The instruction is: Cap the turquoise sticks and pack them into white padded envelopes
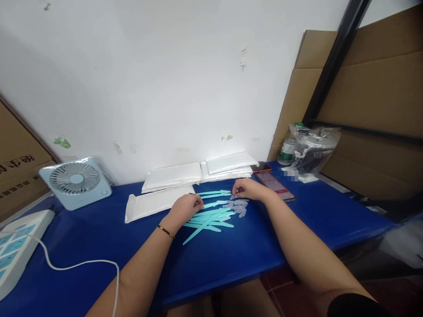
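A loose pile of thin turquoise plastic sticks (211,218) lies on the blue table (231,255). Beside it sit several small pale lilac caps (239,207). My left hand (185,209) rests curled at the left end of the pile, its fingertips pinched on a turquoise stick. My right hand (247,189) is at the far right of the pile, fingers bent and pinched over one of the lilac caps. A gold bracelet circles my left wrist.
Flat white pouches (155,202) and stacks of them (198,172) lie by the wall. A small fan (76,181) stands at left, with a white device and its cable (16,246). A phone (274,185), a bottle and a plastic bag (313,152) are at right; cardboard stands behind.
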Available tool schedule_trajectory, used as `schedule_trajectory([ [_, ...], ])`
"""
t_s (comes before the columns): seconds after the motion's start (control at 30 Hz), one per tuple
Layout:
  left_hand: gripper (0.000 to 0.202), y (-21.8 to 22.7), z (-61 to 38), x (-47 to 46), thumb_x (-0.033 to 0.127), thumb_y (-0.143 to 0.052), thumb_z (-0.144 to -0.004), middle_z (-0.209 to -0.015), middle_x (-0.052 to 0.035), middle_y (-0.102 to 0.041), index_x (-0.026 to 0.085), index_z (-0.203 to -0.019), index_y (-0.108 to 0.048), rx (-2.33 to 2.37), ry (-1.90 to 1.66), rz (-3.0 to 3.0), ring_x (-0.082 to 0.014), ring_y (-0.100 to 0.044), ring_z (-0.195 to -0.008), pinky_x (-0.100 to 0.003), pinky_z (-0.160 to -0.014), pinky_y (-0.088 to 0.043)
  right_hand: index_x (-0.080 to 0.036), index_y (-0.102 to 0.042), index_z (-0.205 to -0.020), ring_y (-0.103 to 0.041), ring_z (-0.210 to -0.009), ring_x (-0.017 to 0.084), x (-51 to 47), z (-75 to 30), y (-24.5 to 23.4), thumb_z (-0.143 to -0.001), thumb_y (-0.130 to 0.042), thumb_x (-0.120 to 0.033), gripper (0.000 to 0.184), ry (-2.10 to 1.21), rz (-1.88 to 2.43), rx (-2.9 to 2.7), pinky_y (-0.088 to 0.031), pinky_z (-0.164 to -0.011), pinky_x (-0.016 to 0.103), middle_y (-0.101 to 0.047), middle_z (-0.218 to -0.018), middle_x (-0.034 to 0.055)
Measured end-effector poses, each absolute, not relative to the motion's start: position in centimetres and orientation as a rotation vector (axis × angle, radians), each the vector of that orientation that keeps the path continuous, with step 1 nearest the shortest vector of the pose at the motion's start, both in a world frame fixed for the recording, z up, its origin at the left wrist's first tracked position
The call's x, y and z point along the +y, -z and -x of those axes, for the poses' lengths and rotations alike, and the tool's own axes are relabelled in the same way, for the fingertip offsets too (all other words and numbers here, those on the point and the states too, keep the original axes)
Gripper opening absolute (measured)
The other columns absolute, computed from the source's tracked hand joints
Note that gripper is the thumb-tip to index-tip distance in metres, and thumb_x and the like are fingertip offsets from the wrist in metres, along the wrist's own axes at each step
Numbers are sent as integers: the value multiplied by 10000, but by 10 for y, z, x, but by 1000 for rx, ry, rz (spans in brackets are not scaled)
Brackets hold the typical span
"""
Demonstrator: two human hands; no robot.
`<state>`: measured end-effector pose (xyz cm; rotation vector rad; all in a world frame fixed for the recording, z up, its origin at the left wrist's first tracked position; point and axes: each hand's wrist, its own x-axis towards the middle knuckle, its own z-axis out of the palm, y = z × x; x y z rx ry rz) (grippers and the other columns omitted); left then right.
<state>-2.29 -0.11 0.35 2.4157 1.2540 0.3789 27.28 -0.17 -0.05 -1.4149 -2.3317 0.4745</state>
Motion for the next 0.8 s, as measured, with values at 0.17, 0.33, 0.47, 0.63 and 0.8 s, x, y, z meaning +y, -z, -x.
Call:
schedule_trajectory([
  [0.17, 175, -5, 21, -4, 343, -518, -761, -720, -29, -634, 203, -749, -624, 1280, -366, -2364, -171, -560, -662, -259, -541, -347, -170, -674, -720, -540, -615, 126, -4, -261, 0, -617, -601, -108, 141, -407, 1459, -2334, -384, -558, 213, -639, -742, 34],
  [0.33, 207, -7, 23, -6, 361, -470, -810, -728, -28, -628, 204, -778, -601, 1314, -453, -2397, -169, -552, -667, -258, -551, -343, -172, -641, -753, -531, -573, 116, -7, -262, -1, -646, -574, -151, 128, -645, 1450, -2185, -383, -520, 205, -614, -650, -2],
  [0.47, 218, -7, 26, -2, 377, -449, -829, -723, -15, -622, 209, -799, -585, 1344, -523, -2355, -164, -549, -661, -254, -566, -349, -177, -637, -831, -494, -551, 100, -10, -261, -6, -703, -550, -198, 156, -686, 1299, -2067, -375, -518, 208, -587, -645, -20],
  [0.63, 236, -3, 30, 4, 400, -462, -809, -716, -12, -610, 198, -798, -583, 1320, -561, -2243, -157, -542, -650, -248, -564, -359, -165, -672, -902, -517, -498, 111, -10, -250, -7, -773, -551, -317, 233, -781, 1283, -1810, -408, -510, 234, -566, -535, -26],
  [0.8, 234, -1, 33, 7, 394, -474, -790, -719, -2, -611, 192, -803, -591, 1253, -637, -2159, -149, -534, -654, -242, -581, -382, -130, -645, -875, -638, -582, 149, -6, -241, -3, -662, -719, -365, 325, -1112, 1163, -1437, -509, -582, 270, -667, -624, 26],
])
